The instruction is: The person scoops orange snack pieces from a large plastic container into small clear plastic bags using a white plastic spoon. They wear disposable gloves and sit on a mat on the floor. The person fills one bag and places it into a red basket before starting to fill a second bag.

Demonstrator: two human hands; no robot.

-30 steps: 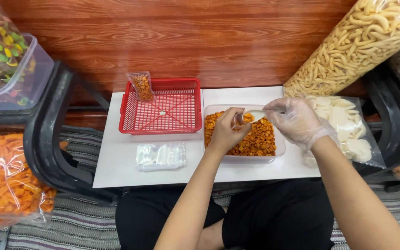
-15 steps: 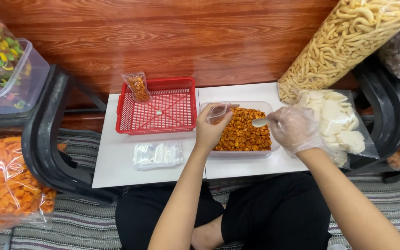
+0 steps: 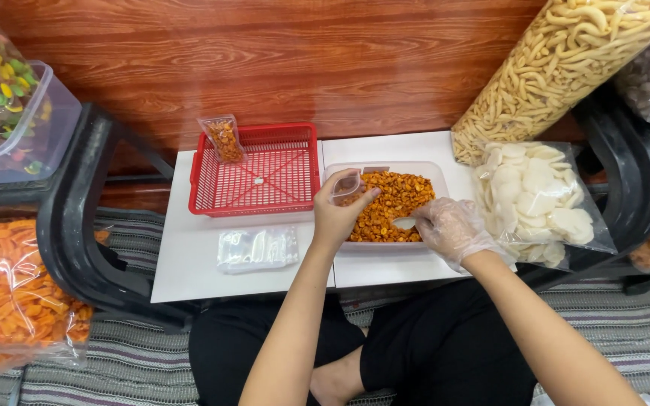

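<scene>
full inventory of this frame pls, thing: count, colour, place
snack tub: 1, clear, orange bits inside, white table centre
small bag: 1, clear, in left hand
spoon: 1, pale, in the tub
basket: 1, red, left of tub
filled packet: 1, orange, basket's back corner
empty bags: 1 stack, clear, table front
white crackers: 1 bag, right
stick snacks: 1 bag, beige, upper right
orange crisps: 1 bag, lower left
left hand: bare
right hand: clear glove
</scene>
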